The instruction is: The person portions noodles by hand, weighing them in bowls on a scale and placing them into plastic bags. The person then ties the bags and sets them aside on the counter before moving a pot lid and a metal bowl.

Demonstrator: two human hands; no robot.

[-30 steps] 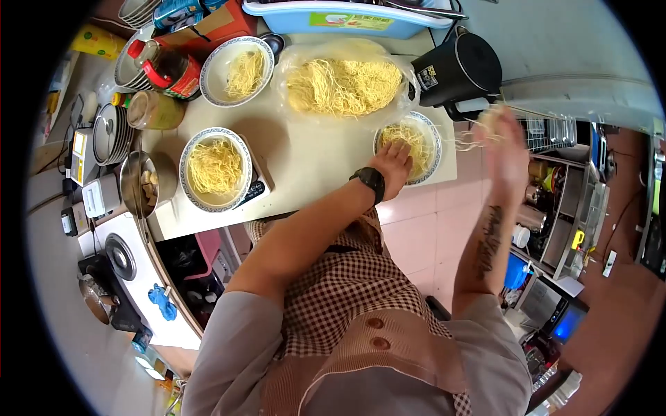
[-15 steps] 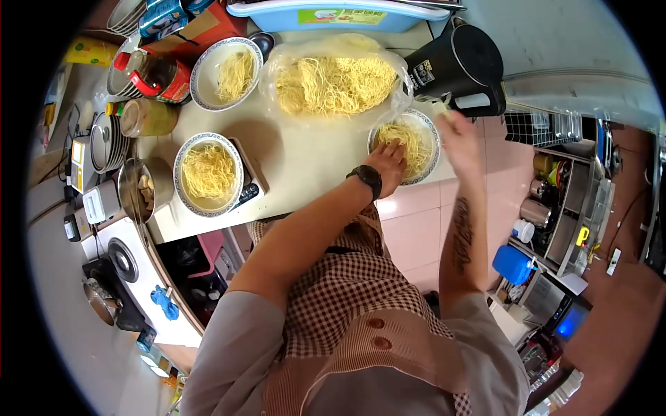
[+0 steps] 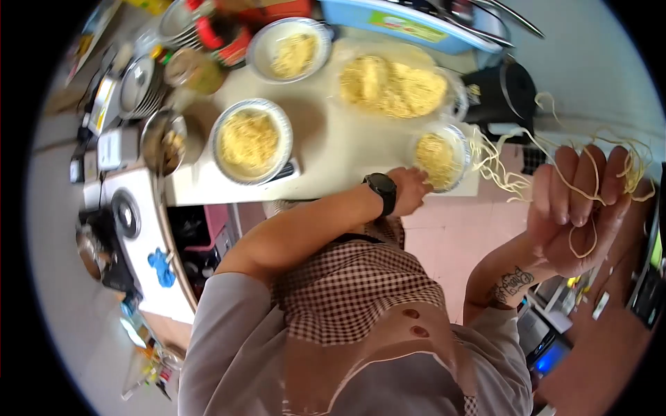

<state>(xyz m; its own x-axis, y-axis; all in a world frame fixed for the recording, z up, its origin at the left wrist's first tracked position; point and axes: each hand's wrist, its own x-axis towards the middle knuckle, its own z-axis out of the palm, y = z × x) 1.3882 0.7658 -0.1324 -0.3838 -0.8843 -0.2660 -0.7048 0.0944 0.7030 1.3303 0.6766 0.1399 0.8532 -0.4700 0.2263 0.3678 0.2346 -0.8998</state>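
R hand [image 3: 579,215] is hovering, fingers curling loosely, thin pale-yellow noodle strands [image 3: 633,173] draping over; can't tell if gripping. L hand [image 3: 411,191] is resting by round white blue-rimmed bowl [image 3: 460,166] w/ noodles inside; grip unclear. Strands are looking light, limp, prob. sticky; best held mid-bunch. Cream tabletop [image 3: 329,166] is supporting bowl; pink tiled floor [image 3: 433,239] is showing beyond.

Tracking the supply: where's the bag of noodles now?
In the head view, the bag of noodles lies on the table, right of centre near the top, between a bowl at its left and the black pitcher at its right.
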